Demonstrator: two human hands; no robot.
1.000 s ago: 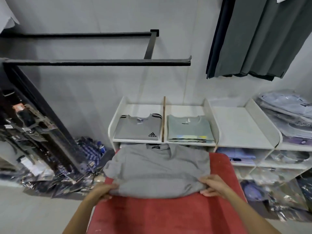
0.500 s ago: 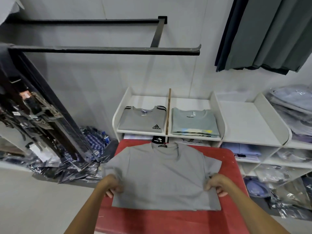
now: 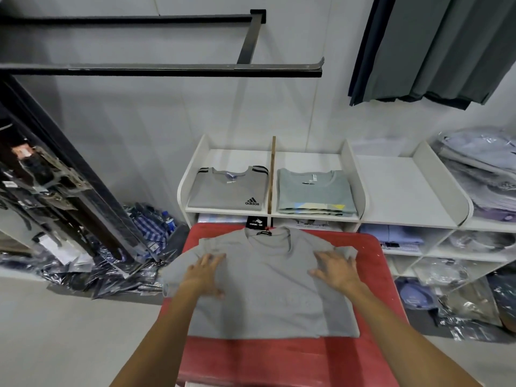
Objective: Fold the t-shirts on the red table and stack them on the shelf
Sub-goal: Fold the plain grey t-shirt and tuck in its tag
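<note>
A grey t-shirt (image 3: 268,289) lies spread flat on the red surface (image 3: 279,358), collar at the far edge toward the shelf (image 3: 360,188), hem at the near side. Its long axis runs near to far, in line with the person's forearms.

The left hand (image 3: 205,272) rests palm down on the left shoulder area, fingers straight and loosely spread, gripping nothing. The right hand (image 3: 336,270) lies the same way on the right shoulder area, fingers extended flat on the cloth. Both press the fabric; neither pinches it.

The left sleeve (image 3: 178,270) hangs out past the left edge of the surface, just beyond the left hand. The right sleeve (image 3: 346,251) lies bunched just to the right of the right fingers, on the surface.

Judgement: the shirt is being smoothed ahead of the first fold. Each sleeve lies outboard of the hand on its own side, so either side fold falls to the nearer hand, drawn inward across the long axis.

On the shelf, a folded grey shirt with a logo (image 3: 227,191) occupies the left compartment and a stack of pale green shirts (image 3: 315,192) the next; the compartment to their right (image 3: 402,191) holds no shirts.
</note>
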